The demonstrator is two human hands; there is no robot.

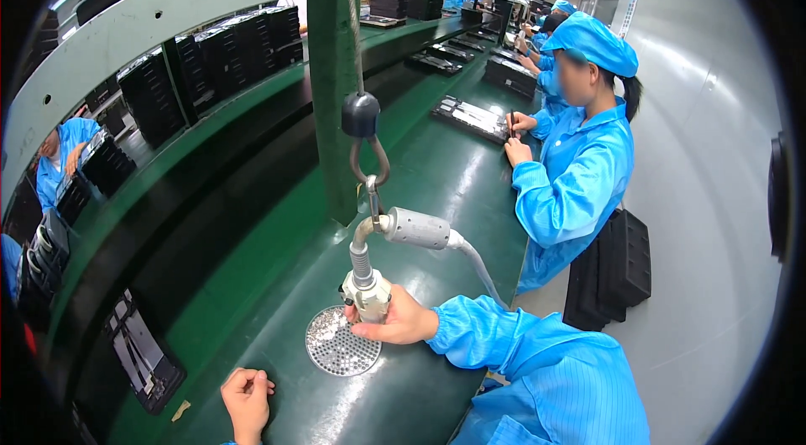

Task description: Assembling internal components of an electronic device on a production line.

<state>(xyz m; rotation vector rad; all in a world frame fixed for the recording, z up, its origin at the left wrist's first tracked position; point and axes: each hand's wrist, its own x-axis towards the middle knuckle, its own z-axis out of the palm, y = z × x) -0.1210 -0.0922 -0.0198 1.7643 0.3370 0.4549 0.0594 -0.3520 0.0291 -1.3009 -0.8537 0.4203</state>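
Long green table (437,185) runs from lower centre to upper right of frame; near its lower-centre edge sits a round perforated metal screw tray (337,346), w/ small screws in it, so pickup looks in hand, no fastening seen yet. Right hand (401,319) has its grip wrapped round the hanging grey electric screwdriver (366,290), tip over the tray; left hand (247,399), lower left, is clenched, grasping nothing visible.

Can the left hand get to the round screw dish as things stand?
Probably yes. The left hand rests closed on the green bench just beside the dish, with bare surface between them; the right hand holds the hanging screwdriver over the dish's far edge.
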